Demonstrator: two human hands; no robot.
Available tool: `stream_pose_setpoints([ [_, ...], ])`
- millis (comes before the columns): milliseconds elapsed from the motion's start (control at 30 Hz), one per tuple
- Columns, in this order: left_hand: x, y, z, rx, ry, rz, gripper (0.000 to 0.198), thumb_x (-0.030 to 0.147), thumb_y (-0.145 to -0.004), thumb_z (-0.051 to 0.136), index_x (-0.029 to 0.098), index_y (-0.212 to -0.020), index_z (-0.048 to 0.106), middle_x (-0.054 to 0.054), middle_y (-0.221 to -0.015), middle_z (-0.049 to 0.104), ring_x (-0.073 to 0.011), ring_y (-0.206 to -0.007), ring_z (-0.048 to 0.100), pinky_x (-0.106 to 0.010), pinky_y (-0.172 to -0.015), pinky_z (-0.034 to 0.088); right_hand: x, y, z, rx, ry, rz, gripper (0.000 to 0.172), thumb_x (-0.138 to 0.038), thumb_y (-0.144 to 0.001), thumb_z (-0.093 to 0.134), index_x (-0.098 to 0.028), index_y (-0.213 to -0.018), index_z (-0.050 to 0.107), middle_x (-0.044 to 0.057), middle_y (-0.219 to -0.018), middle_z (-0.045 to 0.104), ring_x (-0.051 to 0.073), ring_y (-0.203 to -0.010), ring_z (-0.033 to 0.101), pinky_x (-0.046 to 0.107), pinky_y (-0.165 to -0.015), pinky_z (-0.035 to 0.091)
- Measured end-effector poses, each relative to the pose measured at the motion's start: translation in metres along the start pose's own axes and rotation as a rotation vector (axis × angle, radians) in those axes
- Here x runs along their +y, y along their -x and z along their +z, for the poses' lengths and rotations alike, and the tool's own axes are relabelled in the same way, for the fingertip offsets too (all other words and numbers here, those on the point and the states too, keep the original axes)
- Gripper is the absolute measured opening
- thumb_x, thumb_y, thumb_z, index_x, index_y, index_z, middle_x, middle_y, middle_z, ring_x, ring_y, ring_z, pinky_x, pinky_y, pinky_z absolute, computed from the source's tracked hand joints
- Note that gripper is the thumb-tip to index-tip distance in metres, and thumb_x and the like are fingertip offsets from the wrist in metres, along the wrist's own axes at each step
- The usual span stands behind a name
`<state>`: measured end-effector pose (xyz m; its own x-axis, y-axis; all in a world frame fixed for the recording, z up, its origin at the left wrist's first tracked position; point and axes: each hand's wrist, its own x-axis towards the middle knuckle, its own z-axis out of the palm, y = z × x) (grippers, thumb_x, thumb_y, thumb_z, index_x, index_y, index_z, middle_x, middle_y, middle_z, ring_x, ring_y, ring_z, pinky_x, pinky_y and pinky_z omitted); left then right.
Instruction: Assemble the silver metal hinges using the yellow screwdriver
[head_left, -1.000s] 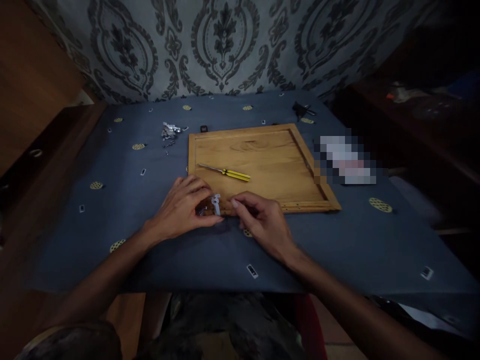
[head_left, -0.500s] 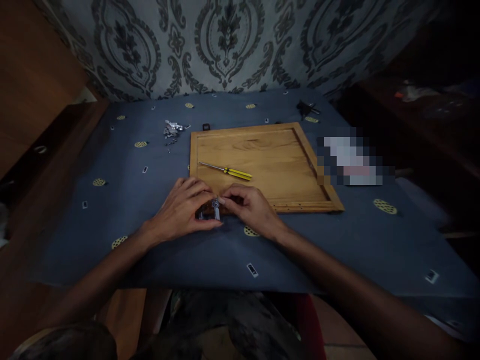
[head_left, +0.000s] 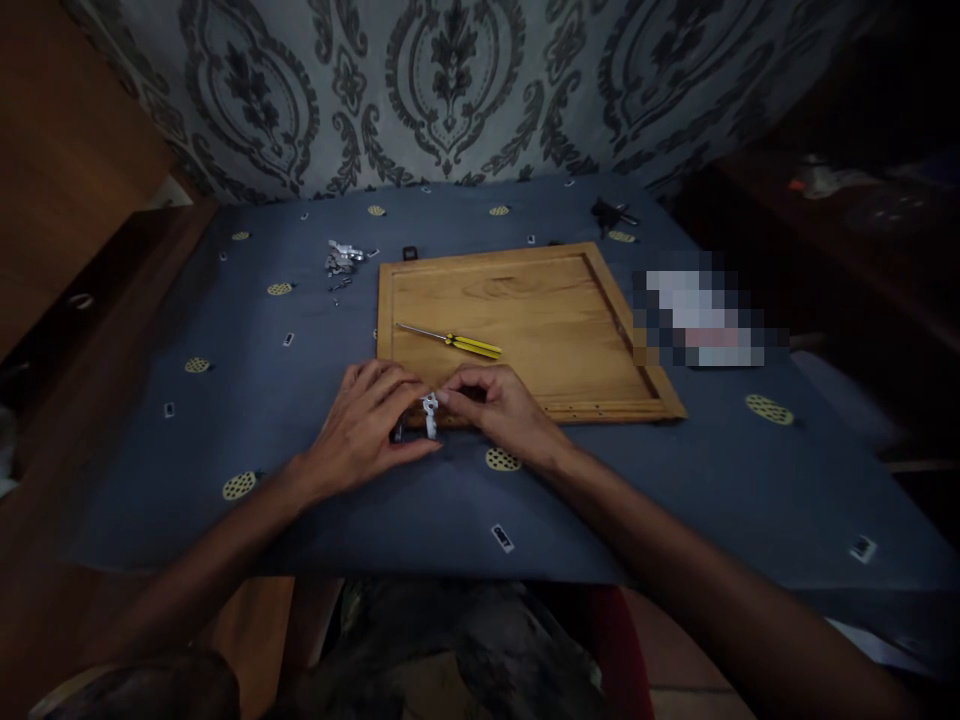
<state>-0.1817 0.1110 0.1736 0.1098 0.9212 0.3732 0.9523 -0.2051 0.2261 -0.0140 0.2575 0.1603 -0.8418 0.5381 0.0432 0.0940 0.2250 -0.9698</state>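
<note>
A framed wooden panel (head_left: 525, 310) lies flat on the blue patterned cloth. At its near left corner a small silver metal fitting, like a hinge (head_left: 430, 412), sticks out over the frame edge. My left hand (head_left: 367, 425) curls around that corner and holds the fitting in place with thumb and fingers. My right hand (head_left: 499, 410) pinches the fitting's top from the right, fingers pressed together. A yellow-handled screwdriver (head_left: 450, 341) rests on the panel just beyond both hands, untouched.
A heap of silver metal parts and screws (head_left: 341, 262) lies at the back left of the cloth. A dark small object (head_left: 613, 214) sits at the back right. A blurred white thing (head_left: 697, 320) lies right of the panel. The patterned wall stands behind.
My right hand moved left from the panel's near edge up to the metal fitting and now pinches it. My left hand stayed on the corner.
</note>
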Motion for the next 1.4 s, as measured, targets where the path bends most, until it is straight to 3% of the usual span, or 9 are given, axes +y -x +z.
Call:
stream_pose_setpoints([
  [133, 0.001, 0.000, -0.001, -0.010, 0.026, -0.011, 0.046, 0.057, -0.095, 0.072, 0.021, -0.122, 0.067, -0.008, -0.119, 0.071, -0.0275, -0.107, 0.059, -0.042, -0.092, 0.045, 0.003, 0.002, 0.000, -0.002, 0.092, -0.072, 0.023, -0.035, -0.091, 0.064, -0.018, -0.078, 0.074, 0.002, -0.076, 0.070, 0.017, -0.073, 0.063, 0.029, -0.068, 0.047],
  [300, 0.002, 0.002, -0.005, -0.089, 0.017, 0.004, 0.041, 0.050, -0.090, 0.080, 0.019, -0.114, 0.068, -0.008, -0.115, 0.071, -0.0282, -0.107, 0.060, -0.042, -0.091, 0.045, 0.006, 0.011, -0.003, 0.136, 0.324, -0.258, 0.016, -0.027, -0.096, 0.062, -0.019, -0.089, 0.074, 0.006, -0.088, 0.072, 0.019, -0.082, 0.066, 0.030, -0.074, 0.048],
  [467, 0.005, 0.003, -0.006, -0.171, 0.026, -0.029, 0.041, 0.047, -0.090, 0.081, 0.019, -0.115, 0.068, -0.008, -0.115, 0.072, -0.0292, -0.108, 0.058, -0.044, -0.092, 0.043, 0.012, 0.014, -0.006, 0.041, 0.440, -0.327, 0.016, -0.019, -0.096, 0.061, -0.017, -0.096, 0.077, 0.008, -0.091, 0.073, 0.021, -0.087, 0.069, 0.033, -0.078, 0.053],
  [600, 0.005, 0.003, -0.006, -0.168, 0.021, -0.017, 0.041, 0.046, -0.090, 0.081, 0.018, -0.116, 0.067, -0.008, -0.114, 0.071, -0.0286, -0.106, 0.057, -0.044, -0.091, 0.042, 0.016, 0.014, -0.005, 0.017, 0.546, -0.405, 0.017, -0.020, -0.098, 0.062, -0.017, -0.096, 0.079, 0.008, -0.092, 0.073, 0.022, -0.090, 0.069, 0.036, -0.082, 0.054],
  [1400, 0.001, 0.003, -0.003, -0.169, 0.075, -0.040, 0.036, 0.051, -0.093, 0.077, 0.021, -0.111, 0.068, -0.006, -0.112, 0.070, -0.0272, -0.106, 0.059, -0.041, -0.089, 0.043, 0.021, 0.017, -0.004, 0.004, 0.625, -0.655, 0.022, -0.028, -0.105, 0.060, -0.018, -0.112, 0.079, 0.009, -0.102, 0.078, 0.023, -0.097, 0.069, 0.038, -0.088, 0.053],
])
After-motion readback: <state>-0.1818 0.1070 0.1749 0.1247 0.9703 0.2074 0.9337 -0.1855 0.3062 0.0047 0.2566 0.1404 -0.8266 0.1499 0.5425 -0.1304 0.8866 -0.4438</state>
